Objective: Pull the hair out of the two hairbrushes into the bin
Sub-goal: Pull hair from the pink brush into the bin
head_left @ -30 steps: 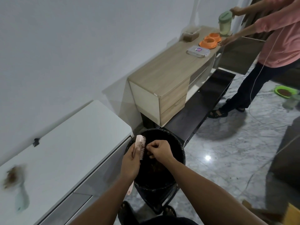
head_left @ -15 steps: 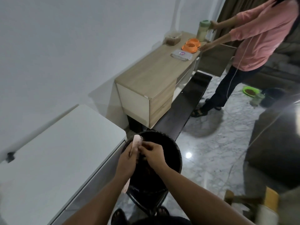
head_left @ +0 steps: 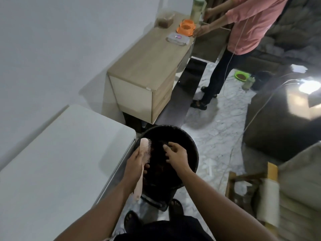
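A light wooden cabinet [head_left: 145, 66] fills the upper centre, bearing an orange plastic double bowl [head_left: 185, 27]. A white-topped table [head_left: 57, 159] spans lower left.

We see our two forearms bare from the lower edge of the frame up to the wrists, with no sleeve, watch, band or ring showing on either. Our left hand [head_left: 137, 161] and right hand [head_left: 177, 156] are bare as well, without gloves; the fingers [head_left: 167, 146] carry nothing we can make out, and the nails are too small to judge. At the bottom of the view our dark, near-black garment [head_left: 165, 230] covers the lap, its cut unclear. Below it our feet sit in dark open-toed sandals [head_left: 176, 206], toes showing past the front straps.
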A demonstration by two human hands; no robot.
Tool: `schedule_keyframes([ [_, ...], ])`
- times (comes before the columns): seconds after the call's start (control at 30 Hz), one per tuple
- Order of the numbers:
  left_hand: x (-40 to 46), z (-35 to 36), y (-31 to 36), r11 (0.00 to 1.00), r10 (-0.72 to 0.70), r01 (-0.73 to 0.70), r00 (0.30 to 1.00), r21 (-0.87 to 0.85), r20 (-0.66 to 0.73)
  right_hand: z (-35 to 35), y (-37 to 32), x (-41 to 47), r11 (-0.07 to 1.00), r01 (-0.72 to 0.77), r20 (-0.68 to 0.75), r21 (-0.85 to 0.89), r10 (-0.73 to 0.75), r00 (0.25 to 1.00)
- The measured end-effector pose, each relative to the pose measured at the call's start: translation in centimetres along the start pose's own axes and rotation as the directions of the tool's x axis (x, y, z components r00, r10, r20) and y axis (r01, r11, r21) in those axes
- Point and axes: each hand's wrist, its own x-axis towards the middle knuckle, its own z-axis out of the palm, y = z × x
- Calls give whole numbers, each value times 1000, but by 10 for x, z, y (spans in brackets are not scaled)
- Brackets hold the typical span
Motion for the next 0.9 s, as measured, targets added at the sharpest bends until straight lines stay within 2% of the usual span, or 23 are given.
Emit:
schedule_keyframes([
  [0.07,3,0,4,1000,-9,11,998,-28,54,24,-8,-16,993,119,134,-6,-117,984],
  [0.1,3,1,5,999,-2,5,998,-43,69,32,-9,-19,986,167,121,2,-166,979],
  [0.17,2,0,10,999,25,-21,995,-46,95,36,-9,-17,987,162,11,6,-162,987],
  [0.3,-1,-5,10,999,51,-52,988,3,145,22,10,5,1000,-19,-112,7,20,994],
  [0.4,-1,-9,8,999,9,-4,994,-50,107,3,28,20,961,-212,-219,177,248,944],
  [0.47,0,-16,12,996,-18,24,997,-80,69,-10,34,27,932,-244,-272,269,316,909],
  [0.53,2,-23,20,994,-45,50,997,-98,62,-8,26,23,946,-222,-238,238,278,931],
  [0.63,7,-14,29,984,-96,112,988,-137,120,19,-3,1,995,-20,-17,97,22,1000],
  [0.7,8,-2,30,987,-56,78,986,-140,154,41,-13,-11,987,135,119,86,-144,982],
  [0.73,8,2,29,992,-33,52,987,-118,159,48,-13,-14,980,171,124,98,-182,975],
  [0.83,5,7,29,1000,-4,4,989,0,146,37,-8,-4,990,113,24,82,-115,993],
  [0.9,5,8,30,999,-9,15,992,-47,127,14,8,12,999,22,-27,-33,-23,999],
])
